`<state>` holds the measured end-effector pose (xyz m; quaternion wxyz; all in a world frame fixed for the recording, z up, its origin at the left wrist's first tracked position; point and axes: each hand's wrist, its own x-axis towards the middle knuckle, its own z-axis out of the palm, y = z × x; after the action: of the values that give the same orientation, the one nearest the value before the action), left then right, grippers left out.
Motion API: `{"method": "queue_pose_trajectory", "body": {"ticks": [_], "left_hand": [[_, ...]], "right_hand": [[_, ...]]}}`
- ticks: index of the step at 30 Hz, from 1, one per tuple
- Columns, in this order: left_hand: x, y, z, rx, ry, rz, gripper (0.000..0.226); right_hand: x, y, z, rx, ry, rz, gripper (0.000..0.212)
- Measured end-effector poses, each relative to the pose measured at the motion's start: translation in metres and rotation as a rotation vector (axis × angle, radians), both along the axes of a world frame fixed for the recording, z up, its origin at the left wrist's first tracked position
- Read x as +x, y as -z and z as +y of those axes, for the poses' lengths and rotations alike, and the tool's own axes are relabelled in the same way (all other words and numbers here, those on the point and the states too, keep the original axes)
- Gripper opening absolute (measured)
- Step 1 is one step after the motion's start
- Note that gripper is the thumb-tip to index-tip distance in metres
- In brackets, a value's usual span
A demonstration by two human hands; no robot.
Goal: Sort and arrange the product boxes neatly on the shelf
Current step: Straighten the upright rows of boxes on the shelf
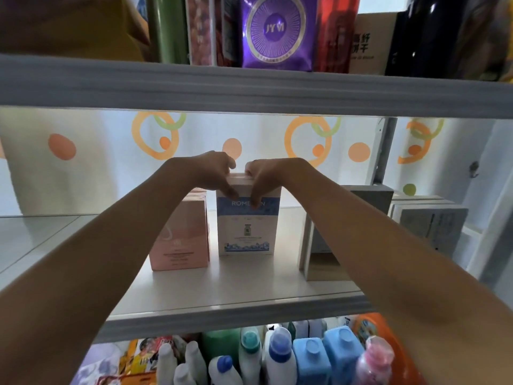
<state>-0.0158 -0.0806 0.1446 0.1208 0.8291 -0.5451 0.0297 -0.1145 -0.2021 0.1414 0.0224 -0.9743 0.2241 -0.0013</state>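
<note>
Hands, left and right, pinch the top of a white-and-blue box mid-shelf, beside a pink box; grey boxes at the right end look unsorted.

i am seeing the middle box standing on the shelf, between a left box and right boxes.

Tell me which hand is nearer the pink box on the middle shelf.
Left. The left hand grips the top of the blue-and-white box just above the pink box; the right hand grips the same box's far side.
</note>
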Motion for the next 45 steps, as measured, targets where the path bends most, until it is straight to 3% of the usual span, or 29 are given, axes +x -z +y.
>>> {"method": "queue_pose_trajectory", "body": {"ticks": [3,8,20,34,45], "left_hand": [[0.004,0.001,-0.002,0.016,0.027,-0.015,0.057],[0.001,0.005,0.001,-0.019,0.07,0.02,0.044],[-0.027,-0.002,0.019,0.055,0.078,-0.017,0.045],[-0.054,-0.004,0.031,0.046,0.123,0.052,0.04],[-0.067,0.004,0.033,0.034,0.112,0.028,0.046]], "right_hand": [[0.0,0.0,-0.005,0.02,-0.004,-0.012,0.07],[-0.002,-0.004,-0.006,0.027,-0.031,0.025,0.064],[-0.026,-0.021,0.017,-0.035,-0.017,0.173,0.063],[-0.061,-0.03,0.03,-0.005,-0.015,0.234,0.054],[-0.071,-0.026,0.029,-0.031,0.005,0.212,0.062]]}}
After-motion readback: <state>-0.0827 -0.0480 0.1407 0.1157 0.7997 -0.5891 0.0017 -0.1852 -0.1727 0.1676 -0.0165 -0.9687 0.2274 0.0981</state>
